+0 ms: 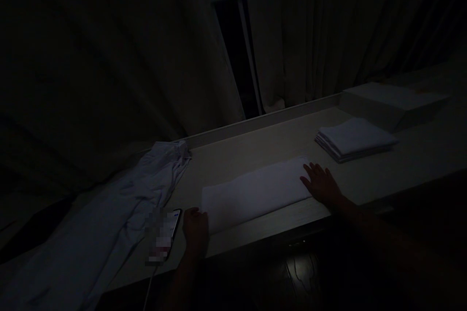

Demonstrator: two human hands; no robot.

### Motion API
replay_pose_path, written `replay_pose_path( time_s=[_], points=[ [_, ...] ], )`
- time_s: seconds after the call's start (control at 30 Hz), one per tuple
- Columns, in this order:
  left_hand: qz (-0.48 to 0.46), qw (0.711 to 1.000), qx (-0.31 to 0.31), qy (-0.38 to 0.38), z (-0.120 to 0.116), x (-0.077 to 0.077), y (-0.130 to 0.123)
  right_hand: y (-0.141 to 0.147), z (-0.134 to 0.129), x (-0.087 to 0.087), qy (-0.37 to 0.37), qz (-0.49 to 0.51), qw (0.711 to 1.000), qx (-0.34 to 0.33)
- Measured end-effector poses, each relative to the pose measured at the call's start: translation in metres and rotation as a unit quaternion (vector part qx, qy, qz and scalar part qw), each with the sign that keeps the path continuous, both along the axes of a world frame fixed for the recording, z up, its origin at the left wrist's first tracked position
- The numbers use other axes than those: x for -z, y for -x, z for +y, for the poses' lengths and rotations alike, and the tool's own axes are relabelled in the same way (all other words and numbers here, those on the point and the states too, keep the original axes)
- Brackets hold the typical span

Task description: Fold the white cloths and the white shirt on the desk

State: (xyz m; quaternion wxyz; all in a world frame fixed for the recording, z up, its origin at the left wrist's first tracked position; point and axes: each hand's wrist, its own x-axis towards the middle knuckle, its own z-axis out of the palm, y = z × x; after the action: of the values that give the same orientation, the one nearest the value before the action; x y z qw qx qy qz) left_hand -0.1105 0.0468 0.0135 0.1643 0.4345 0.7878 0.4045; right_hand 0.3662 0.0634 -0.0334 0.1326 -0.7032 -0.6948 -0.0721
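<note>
A white cloth [255, 192], folded into a long flat strip, lies on the pale table in front of me. At its left end is my left hand [195, 228], its fingers curled in at the cloth's edge; the dim light hides the exact grip. My right hand [321, 184] rests at the opposite end with the fingers spread, the tips touching the cloth. Beyond that hand sits a neat stack of folded white cloths [355, 138].
A phone [170, 233] with a lit, partly blurred screen and a cable [149, 291] lies left of my left hand. Loose crumpled white fabric [120, 204] spreads over the table's left side. A pale box [394, 102] stands at the back right, before dark curtains [310, 34].
</note>
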Motion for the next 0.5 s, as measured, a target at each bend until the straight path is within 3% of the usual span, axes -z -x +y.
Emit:
replay_pose_path(
  time_s=[0.1, 0.2, 0.33, 0.5],
  points=[
    [0.134, 0.989, 0.054, -0.026, -0.008, -0.003, -0.006, 0.000, -0.001, -0.001, 0.002, -0.003, 1.000, -0.002],
    [0.278, 0.949, 0.136, -0.055, -0.022, 0.000, -0.018, 0.000, -0.003, -0.001, 0.000, -0.007, 1.000, -0.011],
    [0.366, 0.898, 0.243, -0.016, -0.042, 0.016, -0.036, -0.003, -0.004, 0.000, 0.014, -0.014, 0.999, -0.036],
    [0.402, 0.883, 0.241, 0.018, -0.050, 0.033, -0.040, -0.008, 0.002, 0.001, -0.007, -0.025, 1.000, -0.001]
  ],
)
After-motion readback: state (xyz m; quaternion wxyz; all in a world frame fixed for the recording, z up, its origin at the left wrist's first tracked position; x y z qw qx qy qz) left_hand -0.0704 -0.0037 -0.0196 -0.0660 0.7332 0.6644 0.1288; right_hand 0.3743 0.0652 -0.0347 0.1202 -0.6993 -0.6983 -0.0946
